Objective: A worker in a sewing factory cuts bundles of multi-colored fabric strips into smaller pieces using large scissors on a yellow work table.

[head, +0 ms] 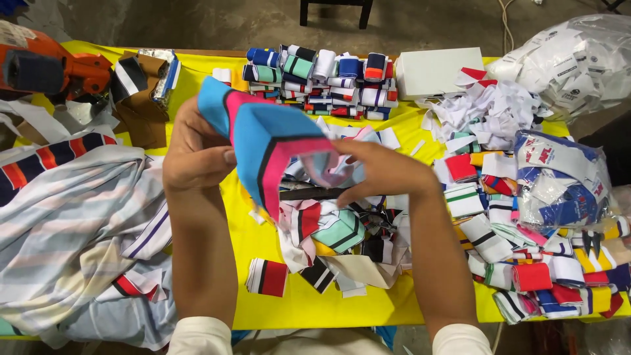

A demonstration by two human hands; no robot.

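Hands, left hand and right hand, gripping blue-pink knit collar, labels filling plastic bag

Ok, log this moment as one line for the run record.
left hand: grips blue cuff | right hand: pinches its pink edge | below: cuff pile on yellow table

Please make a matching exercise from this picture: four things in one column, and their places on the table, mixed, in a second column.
Things:
1. blue and pink knit band
2. white box
3. orange tool
4. striped garments

Places:
A. far left corner
B. held up by both hands
C. piled at the left edge
D. far side, right of the stacked bands

Pairs: 1-B, 2-D, 3-A, 4-C
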